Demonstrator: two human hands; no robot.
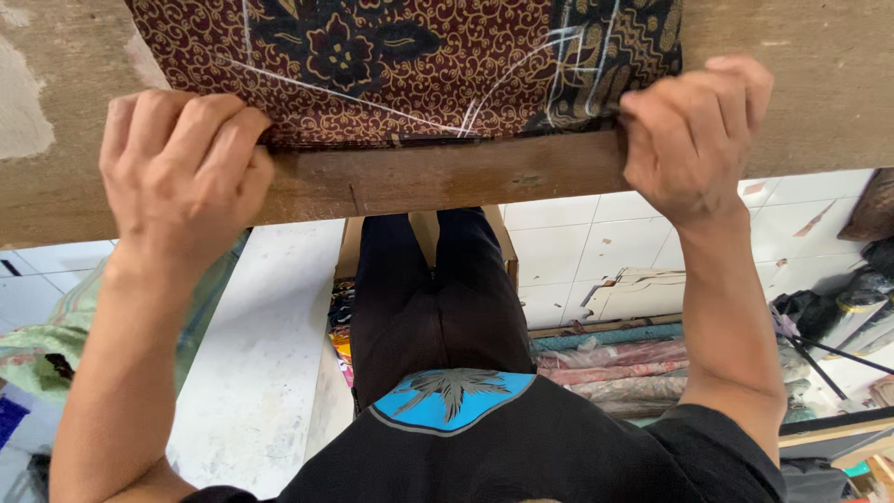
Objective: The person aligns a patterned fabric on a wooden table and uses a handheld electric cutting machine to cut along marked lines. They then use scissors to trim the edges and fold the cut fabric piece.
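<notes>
**Both hands grip patterned cloth at surface edge**

Left hand [182, 168] is curled into a loose fist over the near edge of the wooden surface [438, 177], fingers folded down on the left corner of the batik cloth [410, 65], pinning it to the wood. Right hand [694, 130] does the same at the cloth's right corner: fingers bent, thumb side pressing the fabric hem vs. the plank edge.

Cloth lies flat on the surface, far of both hands, spanning between them. Dark maroon w/ fine gold scrollwork, black flower motifs, thin white chalk lines crossing it in straight & curved strokes. Hem looks folded, several layers thick.

Surface edge: brown worn timber, rough grain, pale scuffed patches at left & right.

Below: person's black trousers & black shirt w/ blue print. White tiled floor [577, 247]. Stacked fabric rolls [615, 363] near right, striped pink/teal. Green cloth [47, 345] at left.
</notes>
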